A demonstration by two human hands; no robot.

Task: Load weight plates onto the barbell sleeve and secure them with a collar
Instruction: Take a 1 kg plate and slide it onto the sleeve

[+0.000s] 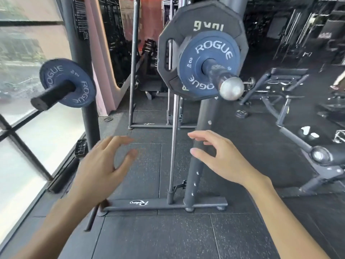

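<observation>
Hanging at left, a spare plate (68,83) sits on a black peg (52,96) by the window (22,53). Lower centre, the left hand (100,165) hovers with fingers spread and loose, gripping nothing. Upper centre, the sleeve (214,69) carries a black plate (205,14) with a blue plate (192,58) against its front. Below it the right hand (220,157) hovers, fingers relaxed, empty. A bench (287,73) stands at far right.
</observation>
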